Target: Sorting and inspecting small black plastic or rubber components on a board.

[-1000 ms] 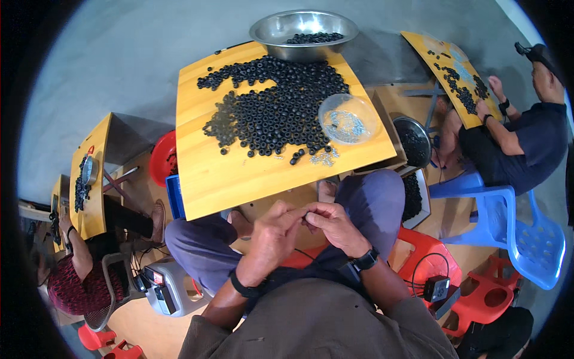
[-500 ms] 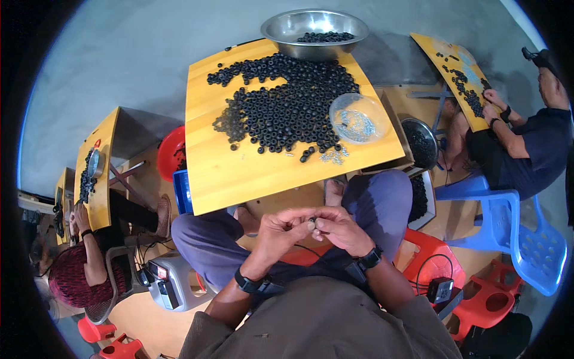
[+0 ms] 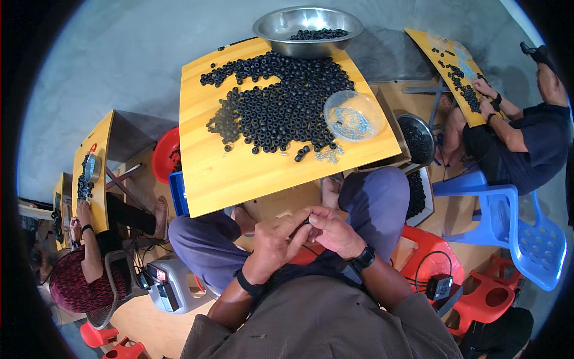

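Observation:
Over my lap, short of the table's near edge, both hands meet at the fingertips. My left hand [image 3: 276,244] and my right hand [image 3: 337,232] are closed, pinching a small black piece [image 3: 307,221] between them. Fingers mostly cover it, so its shape does not show. Beyond my knees stands the yellow wooden table [image 3: 239,188], its top bearing a wide heap of small black ring-shaped parts [image 3: 287,107]. A clear plastic bowl [image 3: 374,122] with tiny silvery metal pieces [image 3: 351,124] sits on the right, and more such pieces lie beside it.
A steel basin [image 3: 272,30] with black parts stands at the table's far edge. A red basin [image 3: 162,157] and blue bin [image 3: 177,192] are at left; a dark round pan [image 3: 417,140] is at right. Co-workers sit at tables on both sides. Red stools and a blue chair [image 3: 499,218] stand right.
My left hand has turned so its back faces up more, and the small piece has shifted slightly left between my fingertips. The whole view has shifted slightly.

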`<state>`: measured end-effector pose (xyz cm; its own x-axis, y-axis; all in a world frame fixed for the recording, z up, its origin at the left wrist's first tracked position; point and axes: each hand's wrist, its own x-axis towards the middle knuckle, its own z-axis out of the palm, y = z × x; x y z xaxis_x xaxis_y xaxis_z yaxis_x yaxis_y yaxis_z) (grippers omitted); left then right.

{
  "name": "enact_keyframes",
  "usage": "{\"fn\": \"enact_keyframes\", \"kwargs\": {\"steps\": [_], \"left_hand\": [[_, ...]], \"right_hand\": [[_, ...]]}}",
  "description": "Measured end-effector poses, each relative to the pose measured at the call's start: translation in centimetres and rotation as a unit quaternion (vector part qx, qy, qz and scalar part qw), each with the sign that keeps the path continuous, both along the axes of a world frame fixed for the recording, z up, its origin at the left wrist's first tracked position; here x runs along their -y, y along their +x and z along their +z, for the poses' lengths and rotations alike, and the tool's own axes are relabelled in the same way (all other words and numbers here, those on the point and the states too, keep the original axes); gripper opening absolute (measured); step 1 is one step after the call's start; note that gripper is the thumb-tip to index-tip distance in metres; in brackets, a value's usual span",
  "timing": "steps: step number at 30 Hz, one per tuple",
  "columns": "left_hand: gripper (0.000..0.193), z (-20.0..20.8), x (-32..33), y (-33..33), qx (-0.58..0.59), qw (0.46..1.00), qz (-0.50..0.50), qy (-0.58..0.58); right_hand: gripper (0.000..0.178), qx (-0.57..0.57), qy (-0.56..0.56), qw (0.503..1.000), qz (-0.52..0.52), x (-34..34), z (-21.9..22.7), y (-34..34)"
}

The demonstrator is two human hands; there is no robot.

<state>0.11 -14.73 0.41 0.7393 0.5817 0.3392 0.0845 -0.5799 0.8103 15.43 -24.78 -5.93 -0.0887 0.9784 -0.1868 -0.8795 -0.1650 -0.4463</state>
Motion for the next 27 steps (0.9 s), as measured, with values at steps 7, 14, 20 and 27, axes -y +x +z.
{"fn": "enact_keyframes", "kwargs": {"steps": [7,14,20,27], "left_hand": [[0.046,0.2,0.1,0.9,-0.090,0.985,-0.010,0.146],[0.029,-0.4,-11.4,-2.2,-0.083,0.951,0.288,0.080],[0.016,-5.1,-22.8,-5.4,-0.225,0.901,0.320,0.187],[0.008,-6.0,-21.8,-4.3,-0.176,0.904,0.324,0.219]], "right_hand": [[0.024,0.038,-0.016,0.998,-0.055,-0.5,0.1,1.0],[0.036,0.113,0.063,0.989,-0.073,1.0,2.5,6.2],[0.027,0.128,0.061,0.975,-0.169,2.6,2.9,9.2],[0.022,0.124,0.047,0.971,-0.197,3.3,1.8,9.7]]}}
